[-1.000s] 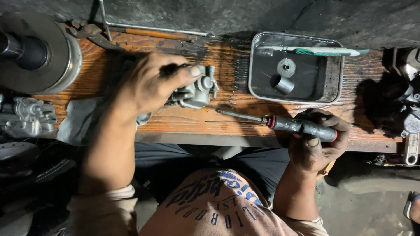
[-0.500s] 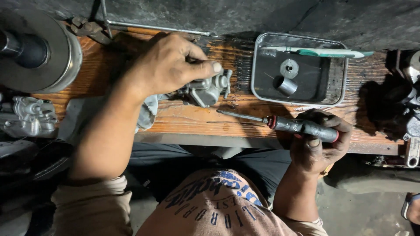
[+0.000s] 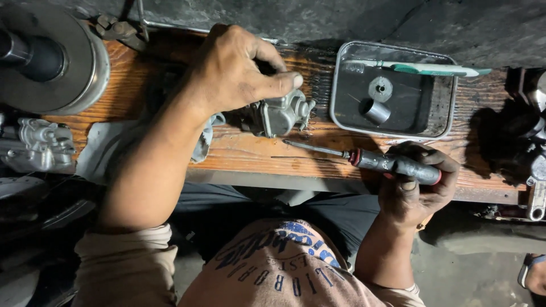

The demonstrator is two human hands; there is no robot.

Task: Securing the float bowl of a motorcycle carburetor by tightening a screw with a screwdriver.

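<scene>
Metal carburetor (image 3: 281,113) is lying on the wooden bench (image 3: 256,150), the left hand (image 3: 236,71) pinching its top. Right hand (image 3: 415,187) fingers are wrapping a screwdriver (image 3: 369,162).

The carburetor (image 3: 281,113) is a small grey cast-metal body with stubby fittings and a spring-like screw jutting toward the tray side. It lies on its side on the worn wooden bench — near the far half of the plank — partly covered from above. The screwdriver (image 3: 364,160) has a thin, dull steel shank and a dark, grimy handle with a red collar (and a red butt end). It lies nearly level — its tip just beside the carburetor, not touching it.
</scene>
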